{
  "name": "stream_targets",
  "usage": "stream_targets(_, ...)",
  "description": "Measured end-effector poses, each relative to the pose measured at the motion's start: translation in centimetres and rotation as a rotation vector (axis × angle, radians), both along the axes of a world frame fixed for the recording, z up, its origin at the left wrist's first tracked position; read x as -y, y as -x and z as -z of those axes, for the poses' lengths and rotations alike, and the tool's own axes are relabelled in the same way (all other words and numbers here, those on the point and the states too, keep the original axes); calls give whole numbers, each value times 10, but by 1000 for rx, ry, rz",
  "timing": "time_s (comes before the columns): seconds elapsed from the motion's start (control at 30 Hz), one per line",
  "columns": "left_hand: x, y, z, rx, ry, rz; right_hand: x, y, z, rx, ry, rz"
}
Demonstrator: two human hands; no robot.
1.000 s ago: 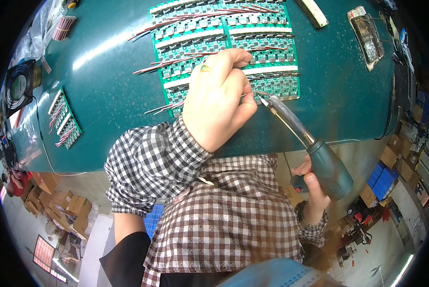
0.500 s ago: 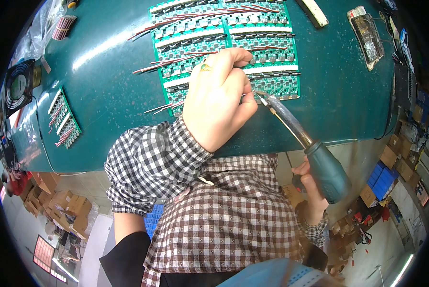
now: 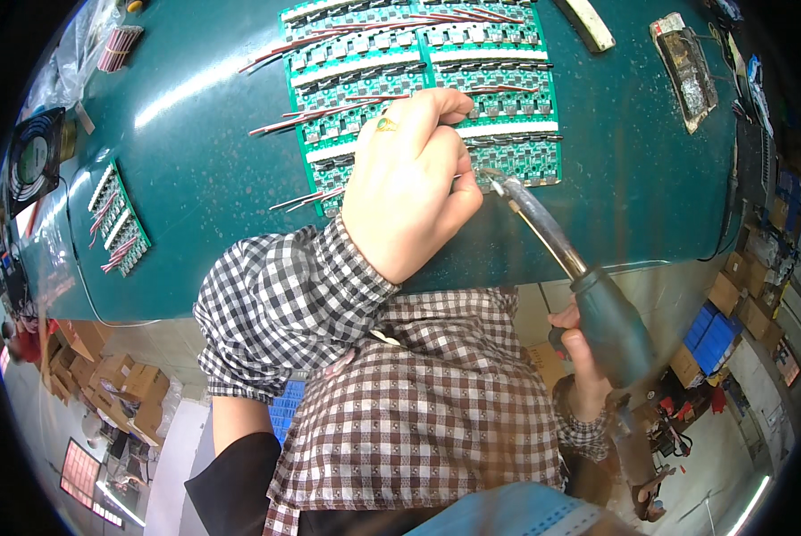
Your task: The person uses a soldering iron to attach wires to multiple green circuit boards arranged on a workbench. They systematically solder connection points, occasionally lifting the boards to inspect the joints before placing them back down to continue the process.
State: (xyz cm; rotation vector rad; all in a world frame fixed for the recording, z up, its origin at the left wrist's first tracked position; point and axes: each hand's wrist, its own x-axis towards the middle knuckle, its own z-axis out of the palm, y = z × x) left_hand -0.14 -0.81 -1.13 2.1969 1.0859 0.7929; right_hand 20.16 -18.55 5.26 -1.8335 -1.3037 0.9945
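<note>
My left hand (image 3: 411, 183), with a ring on one finger, lies over the lower part of a panel of green circuit boards (image 3: 516, 161). Its thumb and forefinger are pinched together on what looks like a thin wire, mostly hidden by the fingers. From the lower right, my right hand (image 3: 586, 362) grips a soldering iron (image 3: 610, 322) with a dark green handle and a thin tube along its metal barrel. The iron's tip is over the board's bottom row, just right of my left fingertips. Red, black and white wires (image 3: 306, 198) stick out left of the panel.
A smaller board with wires (image 3: 120, 221) lies at the left, near a black fan (image 3: 41, 165). A wire bundle (image 3: 120, 50) stands farther back. At the right are a pale-ended bar (image 3: 586, 25) and a scorched block (image 3: 684, 71). Cardboard boxes (image 3: 137, 380) stand below the green table (image 3: 213, 161).
The soldering iron has shifted slightly to the right, its tip a little farther from my left fingertips. My left hand has hardly moved.
</note>
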Motion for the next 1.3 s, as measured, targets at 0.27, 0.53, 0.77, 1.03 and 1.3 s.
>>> stream_targets(0.27, -2, 0, -2, 9, 18, 8, 11, 4, -1, -214, 163, 332)
stream_targets(0.53, -2, -1, 1, 37, 6, 0, 6, 0, -5, -205, 76, 192)
stream_targets(0.77, -2, -1, 4, 60, -10, -9, 8, -1, -2, -159, 72, 158)
stream_targets(1.03, -2, -1, 5, 67, -24, -16, 15, -4, 2, -207, 154, 242)
stream_targets(1.3, -3, 0, 3, 50, -9, -16, 7, -1, -3, -78, 44, 92)
